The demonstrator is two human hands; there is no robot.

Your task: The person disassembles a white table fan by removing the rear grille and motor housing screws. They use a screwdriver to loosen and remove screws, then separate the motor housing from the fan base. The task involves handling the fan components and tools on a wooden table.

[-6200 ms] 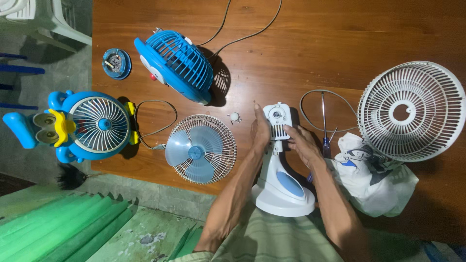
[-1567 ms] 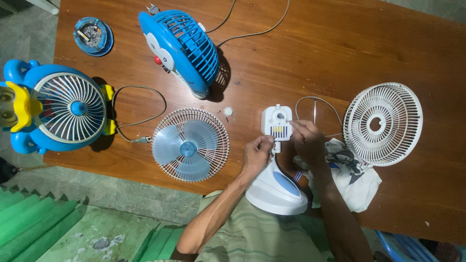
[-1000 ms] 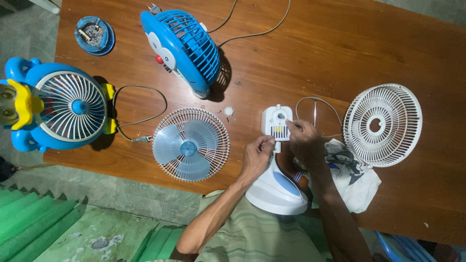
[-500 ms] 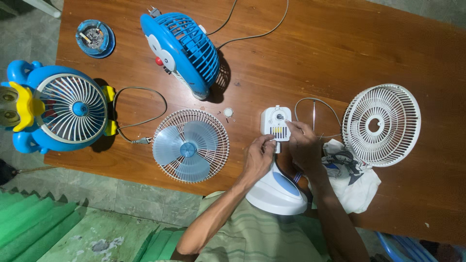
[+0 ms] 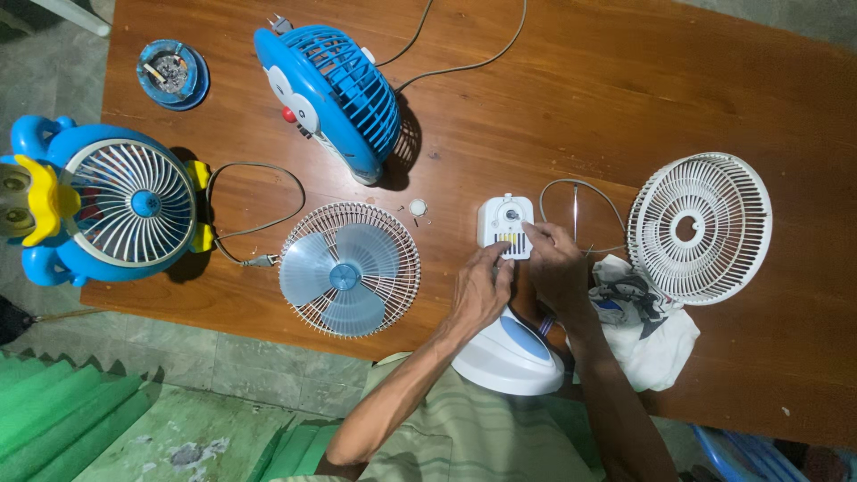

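Two hands meet on the white fan body (image 5: 505,225), which lies on the wooden table (image 5: 625,80) near its front edge, between the loose grille with blades and the empty guard. The motor housing end points away from the person, with a small round knob on top and a strip of coloured buttons just below it. The left hand (image 5: 479,293) comes in from below, fingers curled together, its fingertips pressing against the lower left edge of the housing. The right hand (image 5: 555,268) lies alongside, forefinger stretched out and touching the housing beside the buttons, the other fingers folded close; whether anything is pinched under them I cannot tell. The fan's rounded white and blue base (image 5: 511,353) hangs over the table's front edge, just under both wrists.

Just to the right lies a crumpled white cloth (image 5: 652,330), touching the right forearm. Beyond it rests a white front guard (image 5: 699,228), flat on the wood, with a thin grey cord (image 5: 585,192) looping between it and the fan body. To the left sits a rear grille with pale blue blades (image 5: 350,269), and a small white cap (image 5: 417,209) lies near it. Further back stands a blue cartoon fan (image 5: 330,89), tilted on its side. At the far left edge rests a blue and yellow toy-shaped fan (image 5: 103,212), with a small blue round part (image 5: 172,74) behind it.
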